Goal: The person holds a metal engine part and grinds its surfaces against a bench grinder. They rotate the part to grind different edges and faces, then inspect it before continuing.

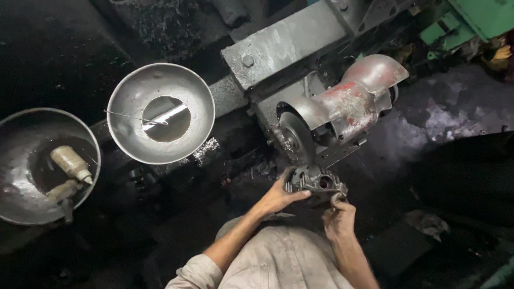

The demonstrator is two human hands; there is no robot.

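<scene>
Two bare hands hold a grey finned metal casting (316, 182) just below a bench grinder (342, 109), seen from above in a dark, oily workshop. The left hand (278, 197) wraps the casting's left side, fingers curled over its top edge. The right hand (338, 213) closes its grip on the near right corner from below. Both grips are tight on the part; neither hand is free. The casting sits near the middle of the scene, just beside the grinding wheel (296, 136), and whether it touches the wheel cannot be told.

The grinder has a worn red and silver body and a curved guard over its far end. It is mounted on a heavy grey steel beam (284, 45).

To the left stand two round metal bowls. The nearer-centre bowl (126, 93) holds dark liquid and a thin wire rod (128, 116). The far-left bowl (13, 134) holds dark oil, a pale bottle (69, 162) and a small tool.

Likely risks: the fingers are bare and close to the wheel, so a slip could carry them into it. The casting's fins could catch on the wheel and jerk the part out of the hands. Oily surfaces may weaken both grips.
</scene>
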